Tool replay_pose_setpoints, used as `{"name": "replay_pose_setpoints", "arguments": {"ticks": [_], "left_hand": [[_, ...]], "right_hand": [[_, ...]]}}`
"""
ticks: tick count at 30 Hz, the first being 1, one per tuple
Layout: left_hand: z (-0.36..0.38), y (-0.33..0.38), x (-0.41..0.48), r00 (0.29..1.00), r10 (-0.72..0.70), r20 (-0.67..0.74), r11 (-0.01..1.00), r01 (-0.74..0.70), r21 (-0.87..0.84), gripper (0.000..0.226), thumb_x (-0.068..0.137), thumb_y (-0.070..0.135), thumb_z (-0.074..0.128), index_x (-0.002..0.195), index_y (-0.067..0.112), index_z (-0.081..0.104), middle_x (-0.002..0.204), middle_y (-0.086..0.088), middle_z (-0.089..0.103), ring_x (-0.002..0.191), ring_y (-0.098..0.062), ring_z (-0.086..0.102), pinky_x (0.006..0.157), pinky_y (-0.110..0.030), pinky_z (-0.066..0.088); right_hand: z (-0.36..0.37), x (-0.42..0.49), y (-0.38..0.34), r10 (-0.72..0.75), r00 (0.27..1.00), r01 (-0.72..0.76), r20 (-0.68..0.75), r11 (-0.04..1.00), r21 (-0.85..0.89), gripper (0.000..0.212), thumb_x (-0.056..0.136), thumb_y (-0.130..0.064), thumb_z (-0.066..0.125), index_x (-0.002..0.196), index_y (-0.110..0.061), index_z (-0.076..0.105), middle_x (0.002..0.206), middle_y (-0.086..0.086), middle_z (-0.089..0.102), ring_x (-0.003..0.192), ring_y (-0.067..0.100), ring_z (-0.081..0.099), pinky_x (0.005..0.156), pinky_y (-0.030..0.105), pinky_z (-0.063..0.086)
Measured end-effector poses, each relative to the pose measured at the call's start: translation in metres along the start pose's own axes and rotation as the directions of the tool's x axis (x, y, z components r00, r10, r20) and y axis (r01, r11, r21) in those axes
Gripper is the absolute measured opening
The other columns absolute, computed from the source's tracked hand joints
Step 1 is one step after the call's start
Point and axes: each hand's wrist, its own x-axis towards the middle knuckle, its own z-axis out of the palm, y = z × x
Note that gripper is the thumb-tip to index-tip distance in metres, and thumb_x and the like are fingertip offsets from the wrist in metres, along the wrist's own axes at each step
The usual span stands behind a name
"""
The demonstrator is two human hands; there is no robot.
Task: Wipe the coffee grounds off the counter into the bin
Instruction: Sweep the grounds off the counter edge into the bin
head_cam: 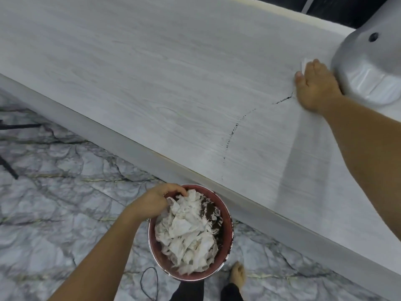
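A thin curved line of dark coffee grounds lies on the pale wood-grain counter, running from near the front edge up to my right hand. My right hand presses flat on a white tissue, only a corner of which shows past my fingers. My left hand grips the rim of a round dark-red bin, held below the counter's front edge. The bin is full of crumpled white tissues stained with brown grounds.
A grey machine base with a ribbed drip tray stands on the counter just right of my right hand. Below is a marble-patterned floor with a thin black cable, and a bare foot near the bin.
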Motion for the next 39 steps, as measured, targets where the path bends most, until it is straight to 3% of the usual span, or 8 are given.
{"name": "replay_pose_setpoints", "arguments": {"ticks": [8,11,15,20,25,30,35,39], "left_hand": [[0.008,0.013,-0.006,0.995,-0.089,-0.039,0.994,0.087,-0.059,0.079,0.063,-0.025,0.039,0.098,0.035,0.075,0.126,0.013,0.060,0.112,-0.009,0.059,0.070,-0.023,0.055],[0.010,0.012,-0.007,0.994,-0.095,-0.045,0.995,0.093,-0.038,0.081,0.058,-0.025,0.043,0.103,0.034,0.074,0.132,0.010,0.058,0.119,-0.015,0.056,0.077,-0.034,0.059],[0.016,0.013,-0.012,0.992,-0.103,-0.075,0.992,0.097,-0.080,0.079,0.057,-0.029,0.045,0.101,0.029,0.075,0.126,0.015,0.061,0.119,-0.014,0.056,0.075,-0.027,0.054],[0.019,0.005,-0.011,0.988,-0.108,-0.114,0.992,0.100,-0.074,0.080,0.058,-0.024,0.047,0.102,0.036,0.075,0.134,0.007,0.059,0.124,-0.019,0.054,0.089,-0.035,0.055],[0.027,0.005,-0.016,0.983,-0.118,-0.138,0.988,0.102,-0.113,0.078,0.063,-0.023,0.045,0.101,0.037,0.075,0.131,0.007,0.060,0.120,-0.022,0.058,0.078,-0.030,0.054],[0.039,0.004,-0.026,0.978,-0.096,-0.186,0.988,0.071,-0.139,0.078,0.061,-0.022,0.045,0.103,0.037,0.075,0.130,0.005,0.060,0.118,-0.021,0.058,0.087,-0.039,0.057],[0.054,0.004,-0.037,0.969,-0.126,-0.214,0.978,0.086,-0.189,0.076,0.064,-0.022,0.046,0.103,0.036,0.074,0.131,0.002,0.059,0.109,-0.025,0.062,0.076,-0.039,0.056],[0.070,0.005,-0.046,0.952,-0.151,-0.265,0.967,0.087,-0.239,0.077,0.058,-0.025,0.048,0.104,0.032,0.074,0.131,0.004,0.060,0.106,-0.021,0.063,0.083,-0.047,0.059]], "right_hand": [[-0.001,-0.003,-0.001,-0.348,0.937,0.348,0.027,0.937,-0.035,0.065,0.102,-0.041,0.021,0.150,0.002,0.026,0.158,0.026,0.025,0.147,0.039,0.022,0.119,0.043,0.017],[0.000,-0.014,-0.012,-0.388,0.919,0.391,0.061,0.920,-0.033,0.068,0.101,-0.045,0.018,0.152,-0.001,0.022,0.160,0.023,0.023,0.148,0.037,0.020,0.120,0.046,0.016],[0.002,-0.030,-0.027,-0.450,0.886,0.457,0.109,0.889,-0.045,0.073,0.100,-0.053,0.011,0.154,-0.004,0.016,0.163,0.019,0.016,0.150,0.033,0.015,0.122,0.047,0.015],[0.004,-0.053,-0.043,-0.533,0.835,0.542,0.138,0.839,-0.042,0.071,0.101,-0.055,0.010,0.156,-0.010,0.013,0.164,0.014,0.013,0.152,0.028,0.011,0.122,0.049,0.015],[0.005,-0.077,-0.054,-0.600,0.786,0.609,0.149,0.793,-0.026,0.066,0.102,-0.051,0.013,0.156,-0.013,0.012,0.165,0.010,0.010,0.152,0.023,0.008,0.123,0.045,0.012],[0.010,-0.107,-0.066,-0.667,0.731,0.676,0.145,0.737,-0.016,0.063,0.103,-0.048,0.015,0.157,-0.014,0.013,0.166,0.006,0.010,0.152,0.020,0.007,0.123,0.039,0.009],[0.016,-0.134,-0.077,-0.711,0.685,0.721,0.160,0.693,-0.007,0.062,0.104,-0.048,0.016,0.157,-0.016,0.012,0.166,0.004,0.009,0.153,0.017,0.006,0.122,0.036,0.006],[0.019,-0.159,-0.086,-0.751,0.638,0.763,0.173,0.647,-0.004,0.062,0.104,-0.048,0.015,0.157,-0.017,0.012,0.166,0.003,0.008,0.153,0.016,0.005,0.122,0.036,0.005]]}}
